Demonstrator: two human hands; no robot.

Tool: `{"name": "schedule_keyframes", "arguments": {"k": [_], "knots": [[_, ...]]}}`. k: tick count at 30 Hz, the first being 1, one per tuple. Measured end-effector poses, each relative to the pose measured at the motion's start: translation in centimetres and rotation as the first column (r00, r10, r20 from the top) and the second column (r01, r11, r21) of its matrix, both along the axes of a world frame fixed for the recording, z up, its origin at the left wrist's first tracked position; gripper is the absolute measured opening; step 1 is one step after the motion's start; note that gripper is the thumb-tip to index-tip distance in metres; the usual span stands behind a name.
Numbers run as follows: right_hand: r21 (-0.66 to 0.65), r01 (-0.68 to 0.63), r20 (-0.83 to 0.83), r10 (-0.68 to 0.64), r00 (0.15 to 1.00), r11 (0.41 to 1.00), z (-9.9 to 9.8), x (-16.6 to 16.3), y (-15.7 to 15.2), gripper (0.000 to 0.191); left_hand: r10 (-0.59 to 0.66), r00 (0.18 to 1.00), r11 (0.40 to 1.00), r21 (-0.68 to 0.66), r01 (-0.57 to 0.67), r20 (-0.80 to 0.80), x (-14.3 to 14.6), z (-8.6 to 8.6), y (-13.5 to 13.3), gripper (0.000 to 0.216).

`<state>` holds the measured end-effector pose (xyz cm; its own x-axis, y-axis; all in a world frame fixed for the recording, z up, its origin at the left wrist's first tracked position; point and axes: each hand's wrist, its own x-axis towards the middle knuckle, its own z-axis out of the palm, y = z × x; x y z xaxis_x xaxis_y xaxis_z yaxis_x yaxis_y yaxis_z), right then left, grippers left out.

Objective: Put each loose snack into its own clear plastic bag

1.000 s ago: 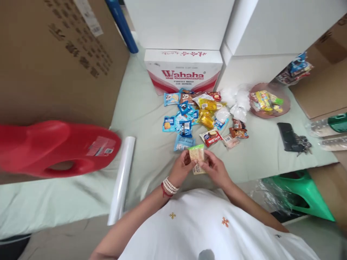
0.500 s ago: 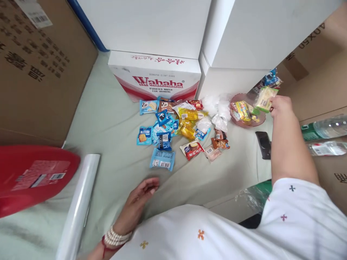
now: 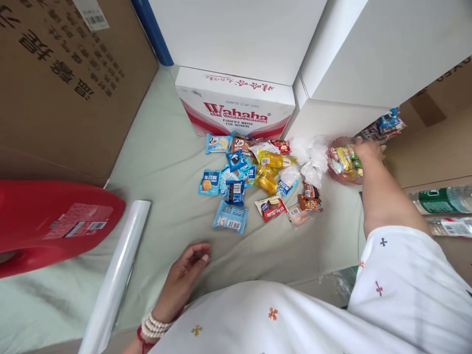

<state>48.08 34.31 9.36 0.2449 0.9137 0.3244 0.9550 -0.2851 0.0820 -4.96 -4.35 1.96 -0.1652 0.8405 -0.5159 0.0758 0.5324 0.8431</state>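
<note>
Left hand [image 3: 186, 273]: fingers curl loosely, holding nothing, near light-blue rectangular plastic snack packet [image 3: 230, 217] | translucent pink round bowl [image 3: 337, 178]: holds yellow plastic-wrapped snacks [image 3: 344, 160], probably light, slippery, crushable; best pinched by sealed ends | right hand [image 3: 369, 151]: at bowl's right side, fingers' grip hidden, cannot tell
</note>
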Motion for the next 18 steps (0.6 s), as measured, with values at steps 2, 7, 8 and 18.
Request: {"name": "schedule_keyframes", "arguments": {"k": [2,7,8,18], "knots": [[0.097,0.130,-0.027,-0.128,0.991,0.987,0.6,-0.6,-1.1,0.056,0.026,0.999,1.000,-0.003,-0.026,0.032,-0.4,0.0,0.3,0.049],[0.243,-0.127,-0.134,0.163,0.978,0.962,-0.1,-4.8,-7.4,0.030,0.059,0.995,0.998,0.017,-0.061,0.080,-1.0,-0.1,1.1,0.050],[0.160,-0.193,-0.205,0.224,0.953,0.968,-0.9,-6.0,-8.9,0.027,0.052,0.995,0.998,0.023,-0.054,0.086,-0.9,-0.1,1.2,0.048],[0.229,-0.090,-0.809,0.241,0.536,0.969,-6.1,-13.4,-19.4,0.027,-0.162,0.979,0.977,0.161,0.141,0.126,0.0,1.6,1.9,0.030]]}}
